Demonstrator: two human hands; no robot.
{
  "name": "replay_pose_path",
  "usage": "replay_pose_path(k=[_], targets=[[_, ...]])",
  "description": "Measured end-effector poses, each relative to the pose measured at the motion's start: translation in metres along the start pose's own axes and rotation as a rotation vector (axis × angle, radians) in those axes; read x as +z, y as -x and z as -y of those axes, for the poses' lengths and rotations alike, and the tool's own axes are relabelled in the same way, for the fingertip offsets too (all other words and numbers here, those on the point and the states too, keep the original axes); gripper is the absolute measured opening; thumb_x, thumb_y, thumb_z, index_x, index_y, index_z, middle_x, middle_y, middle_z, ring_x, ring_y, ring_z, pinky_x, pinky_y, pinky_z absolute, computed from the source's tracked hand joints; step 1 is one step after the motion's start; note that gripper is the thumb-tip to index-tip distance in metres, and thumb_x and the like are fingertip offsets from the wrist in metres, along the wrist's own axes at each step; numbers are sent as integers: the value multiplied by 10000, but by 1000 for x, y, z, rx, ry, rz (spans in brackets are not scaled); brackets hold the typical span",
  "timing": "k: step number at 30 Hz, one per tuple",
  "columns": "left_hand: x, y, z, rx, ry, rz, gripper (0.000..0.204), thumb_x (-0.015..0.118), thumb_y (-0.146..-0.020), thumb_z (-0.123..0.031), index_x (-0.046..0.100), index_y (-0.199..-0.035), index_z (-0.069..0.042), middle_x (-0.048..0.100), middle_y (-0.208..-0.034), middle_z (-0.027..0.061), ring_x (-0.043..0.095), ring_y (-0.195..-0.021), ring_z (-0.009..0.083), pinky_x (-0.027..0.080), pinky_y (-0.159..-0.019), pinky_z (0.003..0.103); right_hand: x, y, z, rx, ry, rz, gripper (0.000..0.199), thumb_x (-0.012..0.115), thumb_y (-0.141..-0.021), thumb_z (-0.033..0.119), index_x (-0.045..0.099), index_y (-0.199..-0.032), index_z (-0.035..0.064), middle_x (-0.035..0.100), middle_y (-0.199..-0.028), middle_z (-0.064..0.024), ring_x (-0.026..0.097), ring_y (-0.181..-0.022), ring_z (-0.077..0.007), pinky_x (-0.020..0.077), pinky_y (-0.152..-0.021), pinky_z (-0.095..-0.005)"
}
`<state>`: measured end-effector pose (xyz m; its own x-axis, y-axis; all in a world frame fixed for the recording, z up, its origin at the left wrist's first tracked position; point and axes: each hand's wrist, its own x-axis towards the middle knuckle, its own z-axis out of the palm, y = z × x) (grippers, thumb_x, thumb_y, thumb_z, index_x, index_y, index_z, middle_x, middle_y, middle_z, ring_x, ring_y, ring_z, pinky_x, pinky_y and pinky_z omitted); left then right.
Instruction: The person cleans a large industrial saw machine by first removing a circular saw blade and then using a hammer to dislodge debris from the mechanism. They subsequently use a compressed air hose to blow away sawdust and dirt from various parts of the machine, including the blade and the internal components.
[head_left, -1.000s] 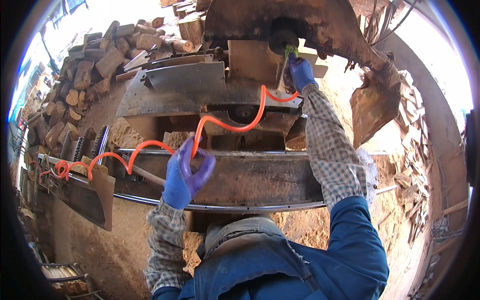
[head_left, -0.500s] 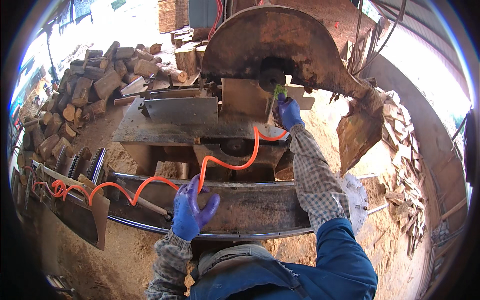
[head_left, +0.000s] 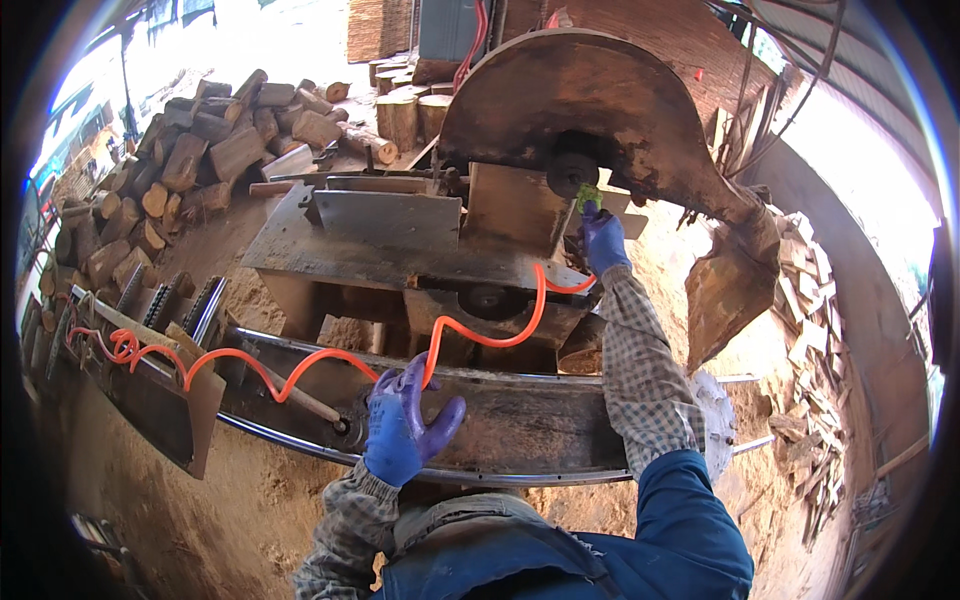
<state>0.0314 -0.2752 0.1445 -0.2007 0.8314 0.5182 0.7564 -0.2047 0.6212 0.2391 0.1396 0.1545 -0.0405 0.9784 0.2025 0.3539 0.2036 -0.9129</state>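
A person in blue gloves and checked sleeves leans over a rusty sawing machine in a sawdust-covered yard. At far left, a heap of cut logs (head_left: 190, 150) lies on the ground. Below it, a long metal tray (head_left: 150, 410) on the machine's near edge holds what seem to be saw blades or files, though they are too small to tell for sure. A coiled orange air hose (head_left: 300, 370) starts over that tray and loops rightward across the machine's frame.

The left hand (head_left: 405, 425) is near the middle, its fingers loosely curled around the hose, which passes through the palm and rises out past the thumb. From there the hose arcs up and right to the right hand (head_left: 603, 240), raised well apart from the left. This hand is closed around a small green tool (head_left: 587, 197), pressing its tip against the dark round hub (head_left: 572, 175) under the large curved rusty blade guard (head_left: 600, 110). At far right, split wood pieces (head_left: 810, 330) lie scattered.
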Motion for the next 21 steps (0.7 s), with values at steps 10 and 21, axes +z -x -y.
replay_pose_path(k=[10, 21], targets=[[7, 1, 2, 10, -34, -34, 613, 764, -806, -258, 529, -1296, 24, 676, -911, 110, 648, -865, 331, 445, -896, 465, -1, 24, 21, 6, -99, 12, 472, 518, -1015, 477, 599, -857, 40, 549, -576, -35, 508, -439, -148, 403, -414, -319], [29, 40, 27, -154, -90, 128, 566, 781, -798, -220, 550, -1263, 7, 659, -909, 97, 626, -868, 347, 463, -821, 480, 62, 85, -175, 461, -302, 297, 492, 505, -1017, 512, 628, -887, 54, 580, -623, -28, 476, -414, -134, 420, -394, -307]])
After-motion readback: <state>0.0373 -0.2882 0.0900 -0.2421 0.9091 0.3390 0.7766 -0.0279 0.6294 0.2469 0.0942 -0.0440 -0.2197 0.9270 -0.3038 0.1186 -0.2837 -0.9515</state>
